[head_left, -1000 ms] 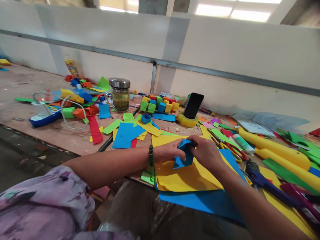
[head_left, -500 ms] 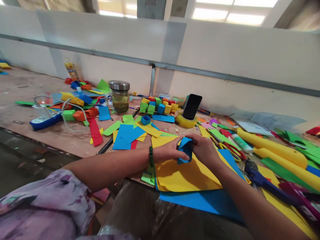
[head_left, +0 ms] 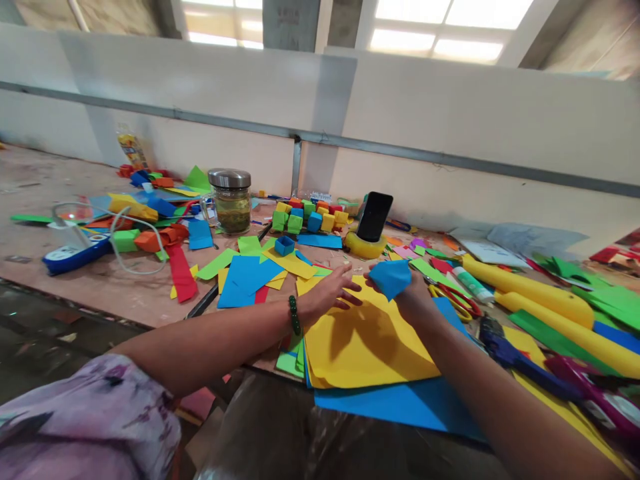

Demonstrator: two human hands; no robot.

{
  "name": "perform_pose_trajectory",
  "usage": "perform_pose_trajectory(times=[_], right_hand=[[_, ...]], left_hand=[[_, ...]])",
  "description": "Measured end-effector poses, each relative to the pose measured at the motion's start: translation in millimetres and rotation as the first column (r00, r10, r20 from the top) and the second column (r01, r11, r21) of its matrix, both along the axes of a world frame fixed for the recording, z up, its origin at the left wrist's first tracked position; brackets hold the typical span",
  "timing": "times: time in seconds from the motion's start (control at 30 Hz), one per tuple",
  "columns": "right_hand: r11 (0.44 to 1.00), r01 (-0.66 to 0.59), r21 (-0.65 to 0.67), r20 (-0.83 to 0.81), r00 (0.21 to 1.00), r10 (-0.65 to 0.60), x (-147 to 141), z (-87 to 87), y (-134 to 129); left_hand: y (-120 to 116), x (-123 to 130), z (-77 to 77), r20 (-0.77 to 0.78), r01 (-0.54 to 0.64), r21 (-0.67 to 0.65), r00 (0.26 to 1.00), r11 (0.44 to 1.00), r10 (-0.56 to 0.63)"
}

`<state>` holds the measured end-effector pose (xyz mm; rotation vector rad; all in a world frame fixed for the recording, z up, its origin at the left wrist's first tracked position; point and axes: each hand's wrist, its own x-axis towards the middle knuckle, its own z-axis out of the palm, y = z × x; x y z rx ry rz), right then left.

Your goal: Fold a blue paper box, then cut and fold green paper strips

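Observation:
My right hand [head_left: 417, 300] holds a folded blue paper piece [head_left: 391, 277] lifted a little above the yellow sheet [head_left: 367, 343]. My left hand [head_left: 327, 295] rests with its fingers spread on the left part of that yellow sheet, apart from the blue piece. A green bead bracelet [head_left: 293, 315] sits on my left wrist. Under the yellow sheet lies a larger blue sheet [head_left: 400, 403].
Paper cubes [head_left: 306, 215] and a small blue paper box [head_left: 284, 245] stand behind my hands. A phone [head_left: 375, 217] leans in a yellow holder. A glass jar [head_left: 230, 200], scissors [head_left: 450, 297], glue stick [head_left: 473, 285], yellow rolls [head_left: 545, 303] and paper scraps surround them.
My left hand let go of the blue piece and dropped flat onto the yellow sheet. My right hand lifted the piece up and to the right. The view shifted slightly.

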<state>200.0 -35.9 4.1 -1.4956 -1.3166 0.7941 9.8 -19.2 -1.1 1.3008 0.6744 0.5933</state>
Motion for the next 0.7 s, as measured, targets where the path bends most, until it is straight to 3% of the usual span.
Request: perform_pose_trajectory(times=[0.13, 0.23, 0.33, 0.43, 0.6, 0.7], right_hand=[[0.991, -0.081, -0.104, -0.174, 0.983, 0.062, 0, -2.7, 2], [0.976, -0.153, -0.154, -0.249, 0.962, 0.111, -3, -2.7, -1], [0.964, -0.199, -0.179, -0.289, 0.947, 0.142, -10, -4.1, -5], [0.947, -0.229, -0.224, -0.294, 0.943, 0.158, -17, -6.9, -9], [0.933, -0.226, -0.279, -0.22, 0.961, 0.167, -25, -3.7, -13], [0.926, -0.208, -0.316, -0.133, 0.976, 0.174, -25, 1.8, -15]], left_hand=[[6, 2, -12.0, -0.177, -0.036, 0.316, 0.98, 0.948, 0.096], [8, 1, -19.6, -0.181, -0.018, 0.51, 0.975, 0.86, 0.128], [10, 1, -21.1, -0.104, -0.032, 0.606, 0.988, 0.795, 0.119], [13, 2, -19.5, 0.006, -0.036, 0.581, 0.999, 0.813, 0.04], [19, 3, -21.2, 0.109, 0.032, 0.341, 0.991, 0.939, -0.074], [19, 1, -18.8, 0.139, 0.047, 0.322, 0.986, 0.945, -0.096]])
